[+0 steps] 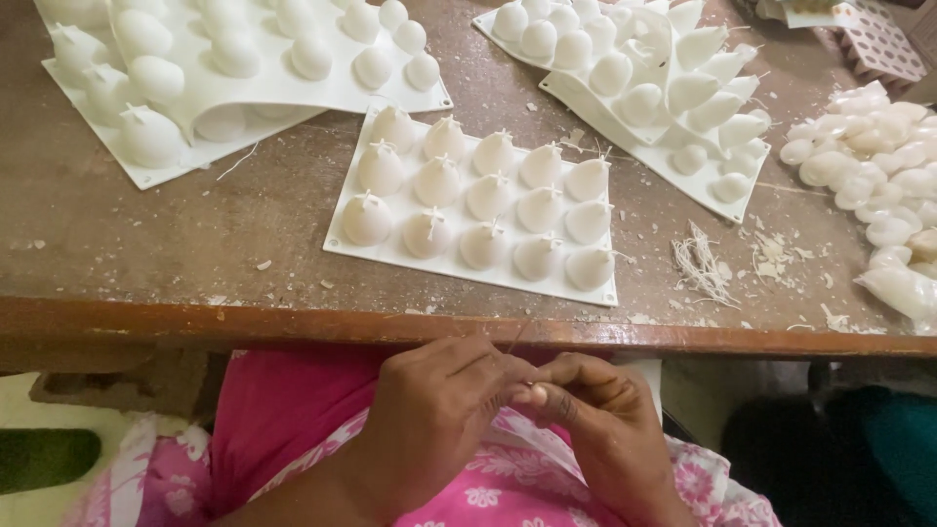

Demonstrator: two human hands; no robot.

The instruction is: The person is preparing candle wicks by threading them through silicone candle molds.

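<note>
Below the table's front edge, over my lap, my left hand (434,410) and my right hand (595,415) meet with fingertips pinched together. A thin thread or needle (517,337) sticks up from between the fingertips; which hand grips it I cannot tell. Just beyond the hands lies a white silicone mould (478,200) with several cone-shaped bumps, each with a short wick sticking out of its tip.
More white moulds lie at the back left (234,59) and back right (644,78). A heap of white wax pieces (878,166) fills the right edge. A bundle of loose wick threads (698,262) and wax crumbs lie on the brown wooden table (195,244). A pink flowered garment covers my lap.
</note>
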